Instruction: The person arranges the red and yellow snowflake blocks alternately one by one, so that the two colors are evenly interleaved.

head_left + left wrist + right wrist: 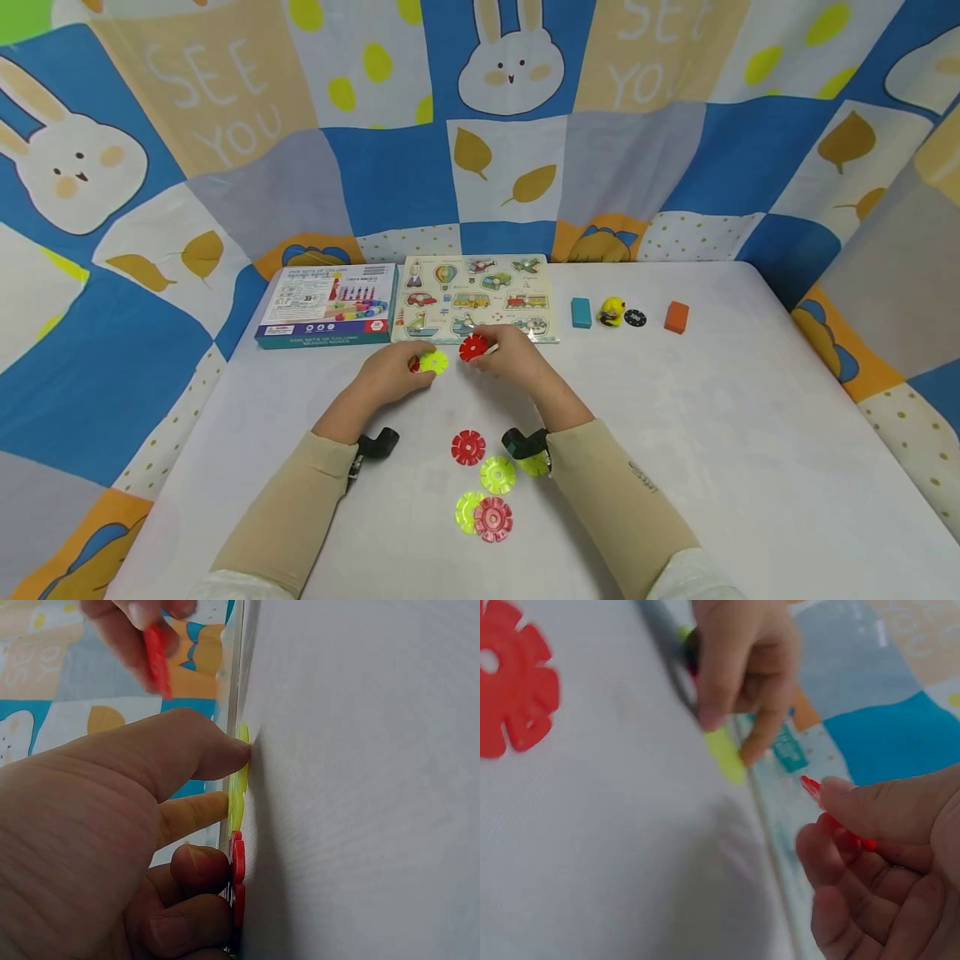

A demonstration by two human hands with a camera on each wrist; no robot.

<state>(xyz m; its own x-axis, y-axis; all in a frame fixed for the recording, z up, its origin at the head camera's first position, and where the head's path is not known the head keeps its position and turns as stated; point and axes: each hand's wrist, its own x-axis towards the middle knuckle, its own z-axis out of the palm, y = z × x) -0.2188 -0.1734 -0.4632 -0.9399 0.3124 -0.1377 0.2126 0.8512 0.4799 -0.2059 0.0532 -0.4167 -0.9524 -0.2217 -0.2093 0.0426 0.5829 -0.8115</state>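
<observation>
My left hand (386,372) pinches a yellow-green notched plastic disc (435,362) by its rim, low over the table. In the left wrist view a red notched disc (238,862) sits end to end with it, beside the curled fingers; whether the two are joined cannot be told. Between thumb and fingers, my right hand (513,357) holds another red notched disc (472,347), a short way to the right and apart from the yellow-green one. Nearer the body lie a loose red disc (468,447) and a yellow-green disc (497,475).
A pinkish-red disc (493,519) overlaps a yellow-green one (467,512); another yellow-green disc (535,464) is partly hidden by the right wrist strap. Behind the hands are a box (326,304) and a vehicle puzzle board (476,296). A blue block (581,312), yellow duck (612,312) and orange block (677,317) stand right.
</observation>
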